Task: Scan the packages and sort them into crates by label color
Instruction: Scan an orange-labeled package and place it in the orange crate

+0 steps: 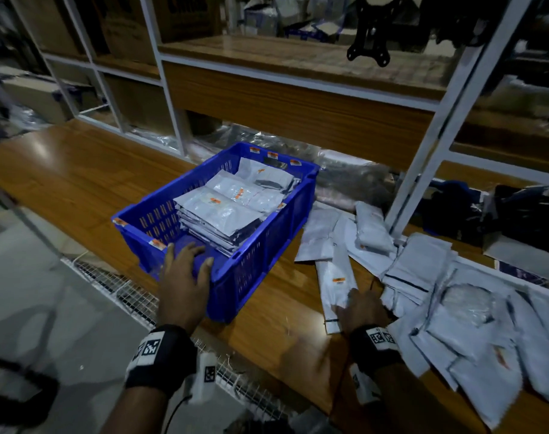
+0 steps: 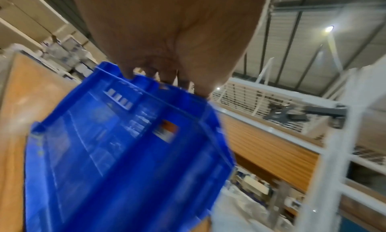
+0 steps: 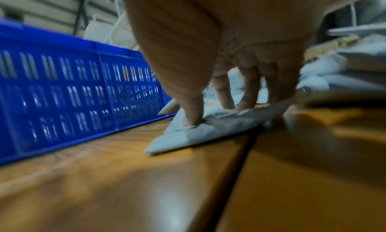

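Left hand [image 1: 182,283] gripping the near rim of the blue crate [image 1: 266,245], fingers curled over it, right hand [image 1: 362,308] with fingertips pressing a white package [image 1: 335,283] flat on the wooden table [image 1: 79,183], just right of the crate

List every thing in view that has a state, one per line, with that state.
blue crate: upright on the table, partly filled.
stacked packages: lying flat inside the crate, orange labels up.
left hand: fingers curled over the crate's near rim.
right hand: fingers pressing on a package.
long white package: flat on the table, orange label up.
loose packages: heaped unsorted on the table.
wooden table: bearing crate and packages.
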`<action>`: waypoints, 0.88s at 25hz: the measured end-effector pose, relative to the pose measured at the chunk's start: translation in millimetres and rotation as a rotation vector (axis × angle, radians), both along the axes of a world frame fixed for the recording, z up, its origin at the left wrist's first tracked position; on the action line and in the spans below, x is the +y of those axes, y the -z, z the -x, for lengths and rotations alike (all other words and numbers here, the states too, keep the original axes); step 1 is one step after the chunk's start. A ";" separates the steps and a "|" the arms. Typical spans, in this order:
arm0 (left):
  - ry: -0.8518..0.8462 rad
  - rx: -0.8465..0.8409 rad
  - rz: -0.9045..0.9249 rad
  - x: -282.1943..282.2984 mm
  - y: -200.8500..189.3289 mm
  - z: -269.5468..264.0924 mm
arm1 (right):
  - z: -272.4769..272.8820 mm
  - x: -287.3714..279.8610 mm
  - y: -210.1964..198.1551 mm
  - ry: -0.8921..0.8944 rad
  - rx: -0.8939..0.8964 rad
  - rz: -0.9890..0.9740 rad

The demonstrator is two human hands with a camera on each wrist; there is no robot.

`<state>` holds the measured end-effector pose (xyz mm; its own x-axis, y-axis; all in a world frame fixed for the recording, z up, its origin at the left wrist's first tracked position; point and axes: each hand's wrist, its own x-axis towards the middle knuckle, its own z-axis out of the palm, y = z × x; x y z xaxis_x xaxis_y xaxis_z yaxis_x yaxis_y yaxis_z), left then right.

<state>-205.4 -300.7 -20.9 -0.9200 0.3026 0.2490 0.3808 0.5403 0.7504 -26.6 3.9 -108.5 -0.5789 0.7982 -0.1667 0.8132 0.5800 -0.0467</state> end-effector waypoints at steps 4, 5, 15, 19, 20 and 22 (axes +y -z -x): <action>-0.046 0.215 -0.144 19.7 -9.2 -70.0 | -18.3 -13.6 2.2 0.065 0.155 0.247; -0.064 0.263 -0.180 27.5 -13.1 -86.3 | -24.9 -15.8 -0.8 0.071 0.262 0.344; 0.395 -0.408 -0.154 112.0 -7.4 -115.3 | -94.5 -42.6 -83.6 -0.095 0.977 0.390; 0.586 -0.684 -0.308 145.3 -4.4 -126.8 | -125.5 -47.7 -95.8 -0.078 1.004 0.475; 0.593 -0.715 -0.347 153.0 0.2 -127.6 | -134.7 -48.2 -98.2 -0.052 0.989 0.456; 0.596 -0.736 -0.404 166.7 6.5 -133.1 | -151.6 -51.4 -103.5 0.005 1.004 0.395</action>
<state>-72.3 -134.0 -27.4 -0.6138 0.7784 -0.1317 -0.1237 0.0700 0.9899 125.0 -47.6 -5.0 -0.5914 0.7948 0.1362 0.3018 0.3748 -0.8766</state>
